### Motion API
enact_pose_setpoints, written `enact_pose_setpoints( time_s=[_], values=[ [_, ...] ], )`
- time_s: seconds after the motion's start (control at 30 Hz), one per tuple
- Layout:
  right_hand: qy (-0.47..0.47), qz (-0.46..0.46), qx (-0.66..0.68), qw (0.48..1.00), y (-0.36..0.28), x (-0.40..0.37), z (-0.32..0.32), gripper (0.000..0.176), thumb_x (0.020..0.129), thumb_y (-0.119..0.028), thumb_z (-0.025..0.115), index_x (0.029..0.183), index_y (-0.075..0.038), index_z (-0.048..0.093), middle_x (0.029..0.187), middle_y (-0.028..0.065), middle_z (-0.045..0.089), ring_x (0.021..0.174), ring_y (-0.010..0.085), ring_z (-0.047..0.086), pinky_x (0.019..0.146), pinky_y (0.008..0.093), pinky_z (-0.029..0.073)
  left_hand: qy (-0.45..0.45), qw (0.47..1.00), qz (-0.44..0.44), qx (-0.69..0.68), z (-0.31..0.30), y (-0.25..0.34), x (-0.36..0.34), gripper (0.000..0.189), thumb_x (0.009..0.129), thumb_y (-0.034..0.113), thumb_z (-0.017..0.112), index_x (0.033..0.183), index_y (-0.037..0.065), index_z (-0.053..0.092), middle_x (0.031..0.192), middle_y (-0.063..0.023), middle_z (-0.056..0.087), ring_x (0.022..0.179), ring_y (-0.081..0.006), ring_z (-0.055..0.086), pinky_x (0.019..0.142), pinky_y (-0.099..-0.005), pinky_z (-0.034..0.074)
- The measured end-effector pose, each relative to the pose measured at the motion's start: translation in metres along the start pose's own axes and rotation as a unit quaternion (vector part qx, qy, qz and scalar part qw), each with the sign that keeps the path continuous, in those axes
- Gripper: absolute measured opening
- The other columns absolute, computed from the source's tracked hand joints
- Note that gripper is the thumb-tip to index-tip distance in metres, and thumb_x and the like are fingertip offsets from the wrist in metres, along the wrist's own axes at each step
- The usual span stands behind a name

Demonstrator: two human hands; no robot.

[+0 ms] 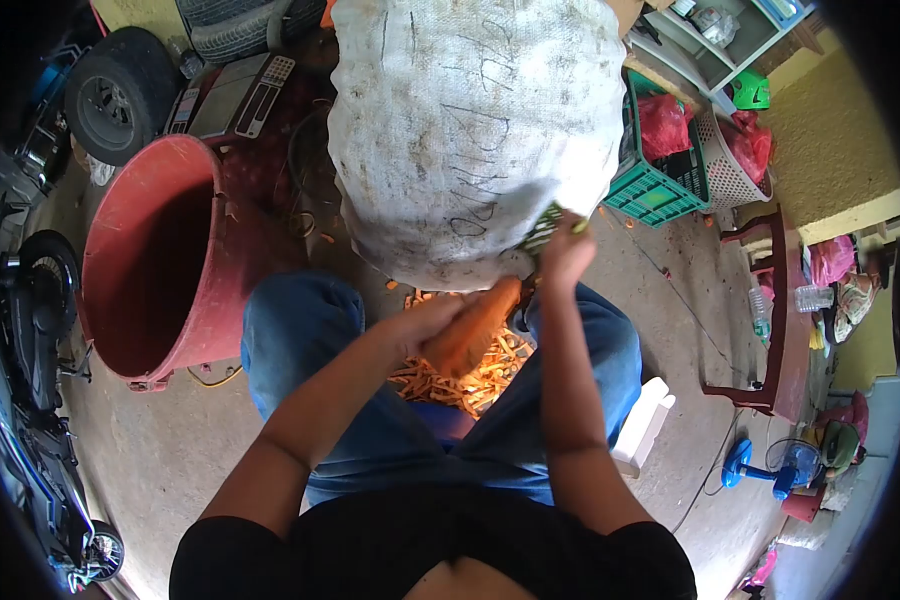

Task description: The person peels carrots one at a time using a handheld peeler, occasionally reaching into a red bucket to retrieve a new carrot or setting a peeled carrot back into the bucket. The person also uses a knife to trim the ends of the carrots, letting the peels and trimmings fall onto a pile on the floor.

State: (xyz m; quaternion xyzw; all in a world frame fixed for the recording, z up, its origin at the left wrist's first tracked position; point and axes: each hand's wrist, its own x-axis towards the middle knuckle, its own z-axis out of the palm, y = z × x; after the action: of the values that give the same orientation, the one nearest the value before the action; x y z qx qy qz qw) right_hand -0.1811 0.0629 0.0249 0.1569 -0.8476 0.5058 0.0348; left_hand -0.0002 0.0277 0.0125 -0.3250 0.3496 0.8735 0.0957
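My left hand [425, 322] grips a large orange carrot [475, 325] that slants up to the right between my knees. My right hand [565, 252] is closed on a green-handled peeler [542, 226] held at the carrot's upper end. A heap of orange carrot peelings [480, 378] lies on the floor below the carrot. A big white woven sack [470, 130], bulging full, stands right in front of me and hides part of the peeler.
A large red tub [160, 265] stands to my left. Tyres [120, 95] and a weighing scale [235, 95] lie behind it. A green crate [655, 190] and a white basket with red bags sit right. A wooden bench [775, 320] and a blue fan [770, 465] stand further right.
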Motion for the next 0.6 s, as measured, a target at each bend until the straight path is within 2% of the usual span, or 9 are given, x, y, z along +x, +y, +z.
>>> enact_pose_setpoints(
  time_s=[0.03, 0.1, 0.17, 0.23, 0.3, 0.4, 0.47, 0.53, 0.6],
  values=[
    [0.058, -0.072, -0.022, 0.995, 0.018, 0.020, 0.000, 0.023, 0.080, -0.018, 0.049, 0.072, 0.003, 0.054, 0.060, 0.0173, 0.055, 0.051, 0.0281, 0.054, 0.048, 0.0348, 0.041, 0.001, 1.000, -0.001, 0.002, 0.006, 0.001, -0.008, 0.038, 0.086, 0.036, 0.037, 0.105, 0.004, 0.045, 0.090, -0.0107, 0.056, 0.074, -0.0164, 0.057, 0.065, -0.0293, 0.048],
    [0.073, -0.003, 0.018, 0.997, 0.035, 0.044, -0.007, 0.024, 0.080, -0.018, 0.048, 0.074, 0.004, 0.055, 0.058, 0.0138, 0.055, 0.048, 0.0222, 0.052, 0.046, 0.0338, 0.040, -0.013, 0.998, -0.035, -0.041, 0.009, 0.002, -0.016, 0.039, 0.084, 0.037, 0.041, 0.106, 0.004, 0.045, 0.086, -0.0106, 0.057, 0.072, -0.0163, 0.057, 0.065, -0.0289, 0.048],
    [0.032, 0.004, 0.067, 0.997, 0.021, 0.030, -0.013, 0.022, 0.080, -0.015, 0.047, 0.077, 0.005, 0.055, 0.057, 0.0123, 0.054, 0.050, 0.0179, 0.051, 0.046, 0.0318, 0.039, -0.035, 0.996, -0.044, -0.067, -0.005, 0.007, -0.005, 0.042, 0.083, 0.039, 0.041, 0.107, 0.004, 0.045, 0.087, -0.0101, 0.057, 0.072, -0.0167, 0.057, 0.065, -0.0286, 0.048],
    [-0.060, -0.010, 0.158, 0.986, 0.012, -0.003, -0.007, 0.028, 0.083, -0.023, 0.048, 0.070, 0.002, 0.053, 0.052, 0.0021, 0.047, 0.045, 0.0083, 0.041, 0.040, 0.0235, 0.032, -0.081, 0.985, -0.007, -0.150, -0.012, 0.015, 0.000, 0.043, 0.083, 0.041, 0.039, 0.106, 0.004, 0.045, 0.090, -0.0103, 0.057, 0.074, -0.0170, 0.057, 0.065, -0.0307, 0.048],
    [-0.134, -0.021, 0.216, 0.967, -0.016, -0.043, -0.006, 0.024, 0.083, -0.021, 0.049, 0.074, 0.001, 0.052, 0.053, 0.0011, 0.046, 0.047, 0.0072, 0.040, 0.042, 0.0216, 0.032, -0.059, 0.984, 0.025, -0.165, -0.015, 0.016, 0.009, 0.042, 0.084, 0.040, 0.038, 0.104, 0.004, 0.046, 0.089, -0.0105, 0.057, 0.074, -0.0185, 0.058, 0.065, -0.0346, 0.049],
    [-0.163, -0.120, 0.166, 0.965, -0.039, -0.076, -0.010, 0.020, 0.082, -0.018, 0.049, 0.077, 0.001, 0.052, 0.057, 0.0045, 0.050, 0.049, 0.0105, 0.045, 0.046, 0.0247, 0.036, -0.050, 0.970, 0.041, -0.232, -0.023, 0.012, 0.016, 0.039, 0.086, 0.036, 0.032, 0.102, 0.005, 0.047, 0.088, -0.0106, 0.057, 0.073, -0.0209, 0.059, 0.063, -0.0359, 0.050],
    [-0.161, -0.180, 0.122, 0.963, -0.048, -0.084, -0.013, 0.014, 0.079, -0.011, 0.049, 0.077, 0.002, 0.052, 0.061, 0.0173, 0.054, 0.054, 0.0297, 0.054, 0.049, 0.0343, 0.041, -0.033, 0.970, 0.040, -0.238, -0.020, 0.009, 0.015, 0.039, 0.086, 0.036, 0.032, 0.102, 0.005, 0.047, 0.088, -0.0109, 0.057, 0.072, -0.0209, 0.059, 0.063, -0.0353, 0.050],
    [-0.173, -0.158, 0.104, 0.967, -0.048, -0.082, -0.013, 0.015, 0.079, -0.012, 0.049, 0.077, 0.002, 0.052, 0.062, 0.0182, 0.054, 0.055, 0.0310, 0.054, 0.050, 0.0351, 0.041, -0.016, 0.969, 0.041, -0.243, -0.018, 0.011, 0.010, 0.039, 0.086, 0.036, 0.031, 0.101, 0.005, 0.047, 0.088, -0.0113, 0.058, 0.071, -0.0209, 0.059, 0.062, -0.0348, 0.050],
    [-0.180, -0.133, 0.086, 0.971, -0.044, -0.072, -0.012, 0.016, 0.080, -0.013, 0.048, 0.077, 0.002, 0.052, 0.062, 0.0190, 0.054, 0.056, 0.0323, 0.054, 0.050, 0.0358, 0.041, -0.015, 0.994, 0.039, -0.098, -0.014, 0.017, 0.002, 0.040, 0.086, 0.037, 0.033, 0.101, 0.003, 0.047, 0.086, -0.0107, 0.058, 0.069, -0.0203, 0.059, 0.061, -0.0342, 0.050]
  ],
)
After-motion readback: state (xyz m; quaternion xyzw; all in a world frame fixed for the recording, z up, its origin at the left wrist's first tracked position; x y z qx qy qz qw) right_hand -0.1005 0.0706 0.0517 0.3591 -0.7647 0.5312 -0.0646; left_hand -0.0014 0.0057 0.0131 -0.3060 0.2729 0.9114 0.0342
